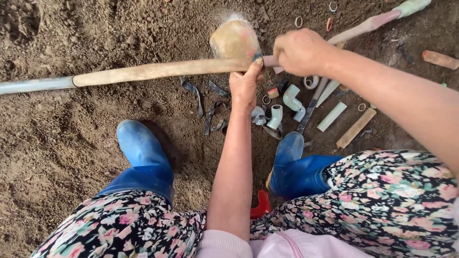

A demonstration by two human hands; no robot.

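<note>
A long mud-coated pipe [143, 71] lies across the soil, grey at its far left end. My left hand [245, 83] grips its right end from below. My right hand [301, 51] is closed around a second pinkish-grey pipe [368, 25] that runs to the upper right, right where the two pipes meet. A tan, mud-smeared rounded object [235, 39] sits just behind the joint. Below my hands lie grey pipe elbows [289, 101] and short pipe pieces [332, 116].
I squat in blue rubber boots [142, 148] on loose brown soil. Black rubber strips [210, 107], small rings [298, 21], a flat tan offcut [356, 127], a reddish pipe stub [440, 59] and a red object [261, 205] lie around.
</note>
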